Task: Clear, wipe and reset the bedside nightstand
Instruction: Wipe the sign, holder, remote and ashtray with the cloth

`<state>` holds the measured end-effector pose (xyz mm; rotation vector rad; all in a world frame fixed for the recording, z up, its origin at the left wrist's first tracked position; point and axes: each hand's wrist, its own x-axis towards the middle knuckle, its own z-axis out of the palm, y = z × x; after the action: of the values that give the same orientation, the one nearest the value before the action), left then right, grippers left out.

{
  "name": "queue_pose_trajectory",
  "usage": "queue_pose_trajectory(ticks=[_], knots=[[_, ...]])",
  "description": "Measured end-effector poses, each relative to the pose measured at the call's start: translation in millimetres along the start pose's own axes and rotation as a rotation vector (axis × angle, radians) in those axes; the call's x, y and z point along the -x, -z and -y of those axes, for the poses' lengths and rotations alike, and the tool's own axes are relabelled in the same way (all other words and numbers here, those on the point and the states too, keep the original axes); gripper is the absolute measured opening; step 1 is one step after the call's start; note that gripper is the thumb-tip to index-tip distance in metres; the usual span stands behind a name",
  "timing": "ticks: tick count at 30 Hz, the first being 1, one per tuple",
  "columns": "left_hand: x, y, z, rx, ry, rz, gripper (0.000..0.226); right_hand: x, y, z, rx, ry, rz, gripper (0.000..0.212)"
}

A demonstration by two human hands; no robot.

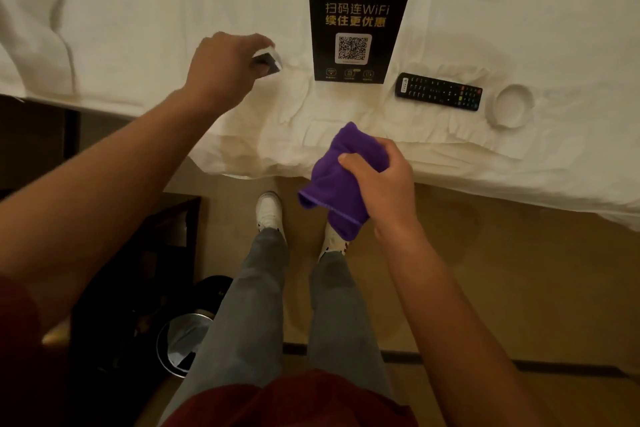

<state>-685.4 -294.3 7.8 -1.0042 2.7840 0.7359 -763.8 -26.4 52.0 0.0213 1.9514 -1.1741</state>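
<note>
The right hand [381, 180] has its fingers curled tight round a folded purple microfibre cloth [341, 180], thumb pressed across the top, the cloth's lower end hanging past the palm over the edge of the white-sheeted bed [138, 10]. The left hand [225, 66] reaches out over the sheet, its fingertips pinching a small dark, flat packet with a white edge [268, 61]; what it is cannot be told. Just beyond those fingertips, to their right, lies a black rectangular WiFi card with a QR code [356, 31], flat on the sheet. Farther right, above the cloth hand, lies a black remote control [438, 92], and beside it a round white ashtray [510, 106], nothing visible inside. Down by the left elbow stands a dark wooden nightstand [166, 218], and beneath it a round black waste bin with a metal rim [188, 340], lined with a bag.
</note>
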Motion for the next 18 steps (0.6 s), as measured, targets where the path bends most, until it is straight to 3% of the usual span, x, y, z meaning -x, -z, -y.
queue_pose_trajectory(ticks=[4,9,12,15,18], knots=[[-19,-9,5,-0.168,-0.09,0.183,0.031,-2,10,-8,0.006,-0.012,-0.023,0.035],[-20,-14,8,-0.144,-0.124,0.225,0.033,-2,13,-16,-0.001,-0.035,-0.022,0.033],[-26,-10,4,-0.071,-0.047,0.261,0.05,-4,18,-16,-0.01,-0.043,-0.019,0.034],[-39,-2,-14,0.085,-0.018,0.18,0.077,-8,27,-13,-0.031,-0.034,-0.042,0.035],[-53,-4,-41,0.333,-0.056,0.135,0.065,-13,37,-7,-0.036,-0.021,-0.068,0.038]])
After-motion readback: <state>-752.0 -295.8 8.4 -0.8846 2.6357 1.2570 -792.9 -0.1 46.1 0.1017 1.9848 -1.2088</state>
